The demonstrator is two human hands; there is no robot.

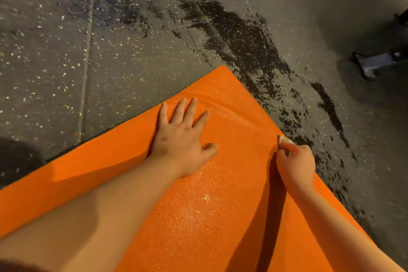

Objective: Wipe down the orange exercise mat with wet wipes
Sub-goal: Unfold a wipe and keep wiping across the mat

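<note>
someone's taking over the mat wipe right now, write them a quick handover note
Left hand: flat on the orange mat, fingers spread, near its far corner.
Right hand: pinches a balled white wipe at the mat's right edge.
Mat lies on the speckled floor; wet streaks mark the floor beside that edge.
Done: the strip between the hands glistens, so it is probably wiped.
Left: the duller left side and whatever is out of view.

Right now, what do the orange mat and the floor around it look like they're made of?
The orange mat probably has a vinyl skin over foam: pebbled, glossy, glinting, and creasing by the left hand. The floor looks like rubber flooring: matte dark grey with coloured flecks and a seam, wet-black in streaks.
</note>
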